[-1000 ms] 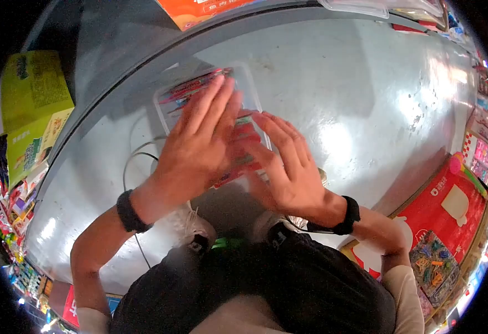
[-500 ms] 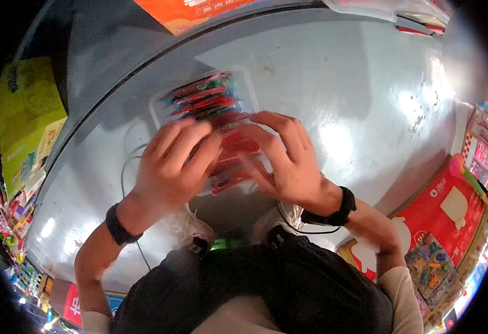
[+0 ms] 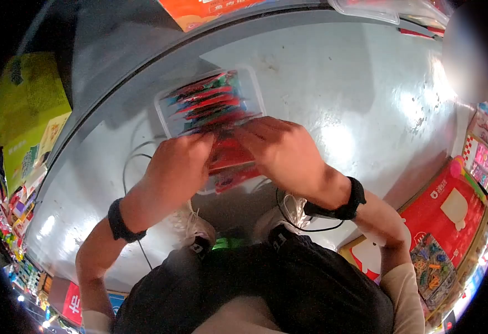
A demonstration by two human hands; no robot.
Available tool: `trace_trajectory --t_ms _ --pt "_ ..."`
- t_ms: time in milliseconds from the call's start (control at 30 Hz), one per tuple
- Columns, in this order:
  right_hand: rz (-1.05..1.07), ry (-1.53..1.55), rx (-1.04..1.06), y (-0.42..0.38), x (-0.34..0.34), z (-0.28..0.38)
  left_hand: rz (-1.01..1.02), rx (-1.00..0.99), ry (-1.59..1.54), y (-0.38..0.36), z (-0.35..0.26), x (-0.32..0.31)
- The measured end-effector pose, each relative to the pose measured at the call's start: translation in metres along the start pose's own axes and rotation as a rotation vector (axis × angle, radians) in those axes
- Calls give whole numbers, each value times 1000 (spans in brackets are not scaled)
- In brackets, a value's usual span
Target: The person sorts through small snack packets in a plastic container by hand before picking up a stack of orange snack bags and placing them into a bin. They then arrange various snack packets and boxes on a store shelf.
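Note:
A clear plastic box (image 3: 258,92) stands on the floor before me, filled with a row of flat red packets (image 3: 210,99) with some green and blue on them. My left hand (image 3: 180,167) reaches over its left side, fingers curled down among the packets. From the right, my right hand (image 3: 286,153) bends in the same way, its fingers closed on the red packets in the middle. The fingertips of both hands are partly hidden and slightly blurred. Below the hands lies another red packet (image 3: 235,177) at the near end of the box.
A thin black cable (image 3: 126,167) runs over the grey floor (image 3: 333,83). My shoes (image 3: 199,228) are close to the box. At the left is a green package (image 3: 27,117); at the right are a red carton (image 3: 444,195) and a bag of small coloured pieces (image 3: 433,270). An orange box (image 3: 199,14) lies at the top.
Both hands have lowered, and their fingers, spread above the packets before, now curl down onto them. The view has shifted slightly.

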State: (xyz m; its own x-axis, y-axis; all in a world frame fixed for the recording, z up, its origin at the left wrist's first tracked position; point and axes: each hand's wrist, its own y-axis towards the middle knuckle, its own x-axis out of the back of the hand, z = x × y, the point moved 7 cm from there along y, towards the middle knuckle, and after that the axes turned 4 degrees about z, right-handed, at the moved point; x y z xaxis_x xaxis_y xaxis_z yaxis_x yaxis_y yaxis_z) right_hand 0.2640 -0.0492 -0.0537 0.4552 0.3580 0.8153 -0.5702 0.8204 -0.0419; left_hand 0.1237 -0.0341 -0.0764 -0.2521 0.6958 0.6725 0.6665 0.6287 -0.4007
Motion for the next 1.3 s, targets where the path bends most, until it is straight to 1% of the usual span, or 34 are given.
trace_trajectory --t_ms 33,67,100,167,200,267,400,433,500,533,600,667,700,733,767,800,900,967,1000,1033,1067,1100,1133,1167,1200,1233,1267,1300 --pt "125 -29 -14 3 -6 0 -4 -1 1 1 2 0" --pt "250 -59 -28 5 -12 -1 60 -8 0 1 3 -3" --pt "247 -63 -24 8 -13 0 124 -16 0 1 5 -7" --pt "362 -132 -25 10 -26 2 85 -49 20 1 8 -13" --pt "360 -134 -24 12 -28 2 51 -82 38 1 8 -14" --pt "248 -137 34 17 -27 7 53 -66 37 2 7 -15" --pt "269 -110 54 15 -39 7 65 -7 56 2 4 -23" --pt "285 -113 38 14 -42 7 64 -6 56 2 5 -24" --pt "300 -114 22 13 -46 7 49 -129 93 3 2 -24" --pt "313 -117 21 12 -48 7 51 -130 93 6 3 -25" --pt "326 -120 15 12 -48 5 53 -187 222 13 -2 -29" --pt "478 -148 23 11 -54 2 58 -201 227 17 -6 -24" --pt "478 -147 22 10 -56 2 62 -211 234 18 -8 -23" --pt "445 -144 5 10 -58 0 64 -212 235 19 -8 -24" --pt "409 -142 -12 11 -58 -2 102 -169 243 21 -4 -27" --pt "403 -141 -15 12 -60 -2 141 -128 252 22 -1 -31" --pt "432 -127 -37 17 -57 -4 117 -132 286 23 4 -34" --pt "582 -154 -44 21 -56 -4 117 -141 315 22 6 -32" --pt "574 -158 -45 18 -61 -7 130 -148 328 19 6 -33" --pt "433 -169 4 17 -60 -7 127 -151 332 15 7 -32" --pt "294 -179 52 12 -59 -8 76 -128 332 10 10 -27" --pt "297 -177 47 7 -53 -8 29 -106 327 6 11 -23" --pt "191 -146 44 3 -33 -3 38 -106 318 1 3 -21" --pt "87 -112 43 -2 -14 3 -121 -116 234 -7 -9 -2" --pt "92 -109 46 -8 -1 8 -289 -122 154 -15 -17 19" --pt "22 -9 43 -13 18 12 -296 -118 157 -22 -23 30" --pt "-49 92 38 -19 30 15 -224 -150 126 -28 -31 35" --pt "-50 89 41 -25 29 18 -150 -183 94 -34 -37 34"
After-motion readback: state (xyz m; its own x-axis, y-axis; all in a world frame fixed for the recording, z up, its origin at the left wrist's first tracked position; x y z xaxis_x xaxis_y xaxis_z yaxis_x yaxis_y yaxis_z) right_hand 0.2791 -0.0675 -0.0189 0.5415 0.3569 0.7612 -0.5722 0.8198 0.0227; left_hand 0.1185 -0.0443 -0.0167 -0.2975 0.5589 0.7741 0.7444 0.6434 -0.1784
